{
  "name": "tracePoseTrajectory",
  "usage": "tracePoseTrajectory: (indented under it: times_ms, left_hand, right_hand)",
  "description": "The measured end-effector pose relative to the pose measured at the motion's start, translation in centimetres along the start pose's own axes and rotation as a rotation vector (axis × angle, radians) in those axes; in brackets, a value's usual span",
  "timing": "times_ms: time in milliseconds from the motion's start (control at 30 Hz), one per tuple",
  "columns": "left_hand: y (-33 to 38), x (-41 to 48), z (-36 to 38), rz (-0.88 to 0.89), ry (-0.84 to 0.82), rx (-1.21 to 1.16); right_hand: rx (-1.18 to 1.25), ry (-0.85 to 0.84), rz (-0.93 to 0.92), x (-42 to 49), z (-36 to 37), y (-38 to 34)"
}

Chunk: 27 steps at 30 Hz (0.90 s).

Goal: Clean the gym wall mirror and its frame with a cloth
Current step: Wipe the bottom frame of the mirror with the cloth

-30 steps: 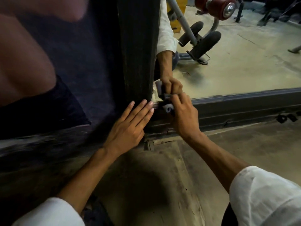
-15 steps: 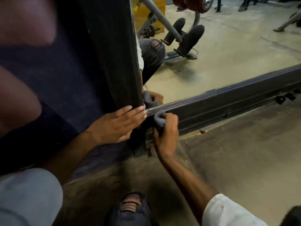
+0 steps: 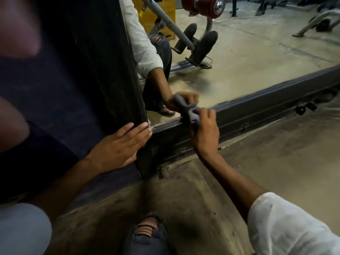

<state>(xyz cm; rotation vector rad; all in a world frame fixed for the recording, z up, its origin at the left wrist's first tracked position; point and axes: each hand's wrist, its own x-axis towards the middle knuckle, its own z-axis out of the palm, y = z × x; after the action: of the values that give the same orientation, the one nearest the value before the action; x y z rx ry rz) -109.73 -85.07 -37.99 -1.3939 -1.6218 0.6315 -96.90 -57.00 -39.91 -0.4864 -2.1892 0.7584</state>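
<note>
Noted right hand (image 3: pixel 205 129) clenched round cloth (image 3: pixel 193 116) on lower frame (image 3: pixel 266 109), left hand (image 3: pixel 119 144) flat on upright (image 3: pixel 110 70); liable to smear mirror (image 3: pixel 239 70) if cloth overrides.

Floor (image 3: pixel 276 162): bare, dusty tan concrete, scuffed and stained. Wall (image 3: pixel 64 89), left side: dark, matte, dimly lit. The mirror (image 3: pixel 257 52) reflects a gym machine (image 3: pixel 176 31) with grey tubing, a red roller pad (image 3: pixel 204 5), black pads (image 3: pixel 206 43) and a yellow panel (image 3: pixel 156 15) behind it. Light falls evenly on the floor.
</note>
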Motion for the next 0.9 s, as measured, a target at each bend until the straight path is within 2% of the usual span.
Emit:
tracePoseTrajectory:
  times_ms: [67, 100, 200, 233, 300, 433, 467, 600, 633, 700, 767, 800, 833, 900]
  left_hand:
    - [0.3, 0.2, -1.0, -0.010, -0.054, -0.041]
    - [0.5, 0.5, -1.5, 0.004, -0.081, -0.068]
    - [0.7, 2.1, -2.6, 0.084, -0.142, -0.119]
    - [0.8, 2.8, -2.8, 0.103, -0.151, -0.130]
    - [1.0, 4.0, -3.1, 0.137, -0.154, -0.127]
    - [1.5, 6.4, -2.8, 0.196, -0.163, -0.114]
    - [1.7, 7.2, -2.7, 0.205, -0.162, -0.106]
    - [2.3, 10.9, -2.2, 0.253, -0.150, -0.110]
    - [2.1, 11.5, -2.0, 0.270, -0.145, -0.128]
    - [1.7, 12.3, -1.4, 0.294, -0.136, -0.152]
    - [1.8, 12.8, -0.6, 0.302, -0.138, -0.143]
    - [2.3, 13.0, -0.3, 0.301, -0.148, -0.127]
    - [2.9, 13.3, -0.1, 0.297, -0.167, -0.117]
    - [3.8, 13.8, 0.0, 0.286, -0.196, -0.127]
  right_hand:
    - [0.061, 0.055, 0.145, -0.1, 0.6, -0.1]
    - [0.081, 0.017, 0.110, -0.8, 1.3, -1.0]
    - [0.154, -0.219, -0.153, -4.3, 3.4, -4.2]
    - [0.167, -0.243, -0.203, -5.0, 3.7, -4.2]
    - [0.166, -0.153, -0.163, -4.5, 3.7, -2.8]
    - [0.165, 0.114, 0.267, -3.0, 2.8, 0.8]
    - [0.188, 0.137, 0.318, -3.0, 2.8, 0.5]
    - [0.257, -0.056, 0.179, -4.7, 3.6, -0.6]
    - [0.264, -0.056, 0.167, -4.5, 3.4, -0.2]
    - [0.241, 0.088, 0.250, -2.9, 2.5, 1.3]
    - [0.246, 0.280, 0.432, -0.9, 1.2, 2.5]
    - [0.244, 0.304, 0.456, -0.2, 0.8, 2.8]
    - [0.221, 0.275, 0.405, 0.1, 0.7, 2.6]
    - [0.168, 0.136, 0.169, -0.4, 0.8, 2.0]
